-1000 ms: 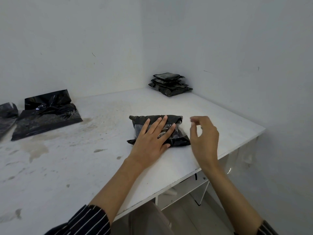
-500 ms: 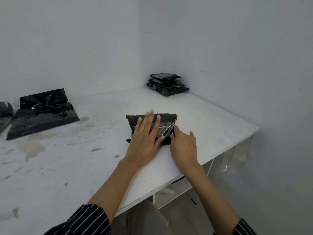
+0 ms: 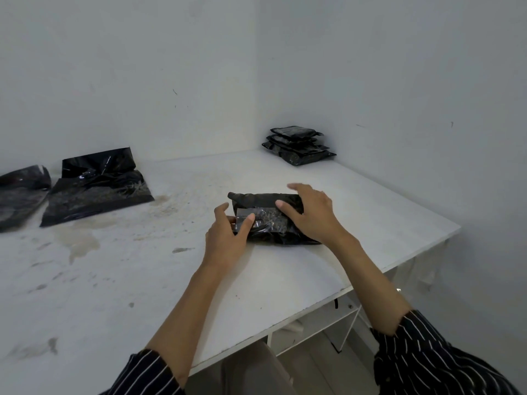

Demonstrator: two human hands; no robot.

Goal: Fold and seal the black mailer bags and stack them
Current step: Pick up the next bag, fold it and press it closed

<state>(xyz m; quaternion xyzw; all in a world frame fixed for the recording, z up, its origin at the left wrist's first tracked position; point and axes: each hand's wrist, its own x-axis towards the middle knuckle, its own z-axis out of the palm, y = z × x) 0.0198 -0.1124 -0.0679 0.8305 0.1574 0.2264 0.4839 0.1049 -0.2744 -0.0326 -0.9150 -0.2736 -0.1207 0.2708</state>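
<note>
White table (image 3: 285, 280), left hand (image 3: 225, 236) and right hand (image 3: 310, 216) clasped round folded mailer bag (image 3: 265, 222), right end hidden.

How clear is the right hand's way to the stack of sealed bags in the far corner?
Probably clear: only bare table lies between the right hand, over the folded bag, and the stack. It sits far back, so a stretch may be needed.

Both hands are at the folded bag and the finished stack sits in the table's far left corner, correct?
Wrong corner. The head view shows the left hand and right hand at the folded bag, but the finished stack sits in the table's far right corner.
</note>
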